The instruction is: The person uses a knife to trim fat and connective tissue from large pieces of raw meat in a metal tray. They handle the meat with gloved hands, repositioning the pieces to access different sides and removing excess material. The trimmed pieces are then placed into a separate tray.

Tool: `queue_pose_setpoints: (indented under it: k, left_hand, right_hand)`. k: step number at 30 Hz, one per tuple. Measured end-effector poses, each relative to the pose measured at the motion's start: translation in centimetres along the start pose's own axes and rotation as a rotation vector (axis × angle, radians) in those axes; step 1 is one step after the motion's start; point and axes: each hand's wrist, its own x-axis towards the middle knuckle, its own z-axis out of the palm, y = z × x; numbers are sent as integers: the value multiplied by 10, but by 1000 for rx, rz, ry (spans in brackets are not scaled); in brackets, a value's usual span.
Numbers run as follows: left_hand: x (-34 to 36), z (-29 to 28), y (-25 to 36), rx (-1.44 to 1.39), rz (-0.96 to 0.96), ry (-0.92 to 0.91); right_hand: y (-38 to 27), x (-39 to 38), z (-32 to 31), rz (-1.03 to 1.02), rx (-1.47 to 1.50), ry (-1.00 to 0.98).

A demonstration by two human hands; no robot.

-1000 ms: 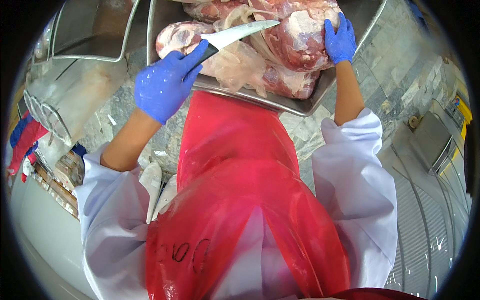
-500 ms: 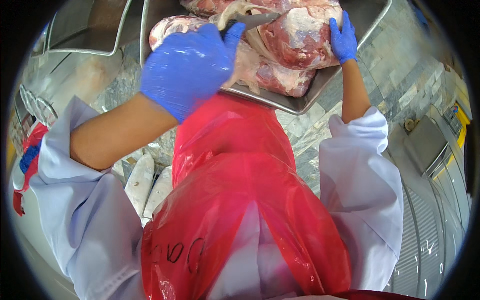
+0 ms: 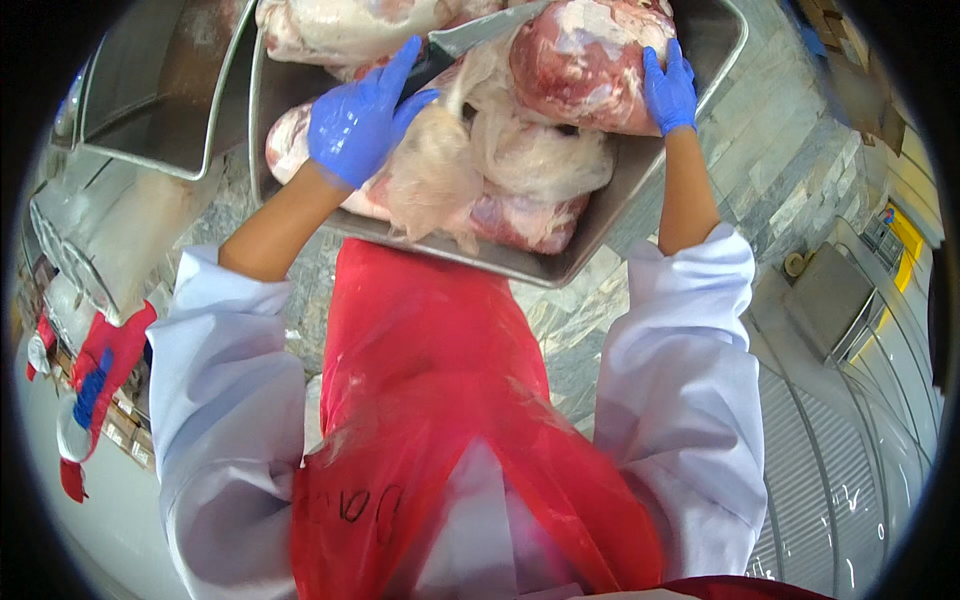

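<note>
In the head view, we judge the step to be trimming: our left hand (image 3: 352, 130) is wrapped around the black handle of a knife (image 3: 482, 32), index finger stretched along it. Well apart from it, our right hand (image 3: 672, 92) lies with fingers slightly spread on the right side of a large raw meat cut (image 3: 585, 75), between our hands in the metal tub (image 3: 632, 180). Filmy pale membrane (image 3: 432, 172) hangs just right of our left hand. The next stroke would call for steadying that cut, fingertips clear of the blade.
</note>
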Motion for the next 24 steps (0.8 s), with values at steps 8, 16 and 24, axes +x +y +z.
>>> queue_pose_setpoints:
  k: [8,16,24]
  left_hand:
    - [144,-25,20,186,59,-146]
    - [200,-92,-8,204,81,-210]
    - [190,-57,-10,-433,-121,-236]
  right_hand:
    - [-58,79,-32,79,97,-204]
    - [-85,19,-27,52,-34,43]
    - [-83,-22,-6,-16,-18,209]
